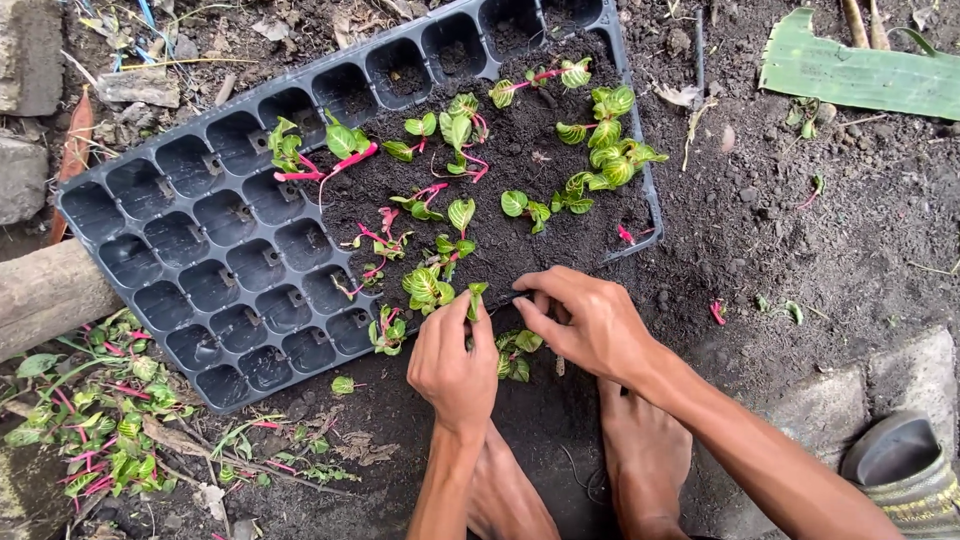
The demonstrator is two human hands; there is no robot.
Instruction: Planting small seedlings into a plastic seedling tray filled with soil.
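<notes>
Cutting (476,297) (green, pink-stemmed) betw. both hands' fingers (487,318), tray (180,240) edge.

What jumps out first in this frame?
The black seedling tray lying on dark soil: its right part is filled with earth and dotted with green cuttings on pink stems, while the left cells are bare. At the tray's near edge the left hand and right hand pinch around a small cutting. A heap of spare cuttings lies at lower left.
</notes>
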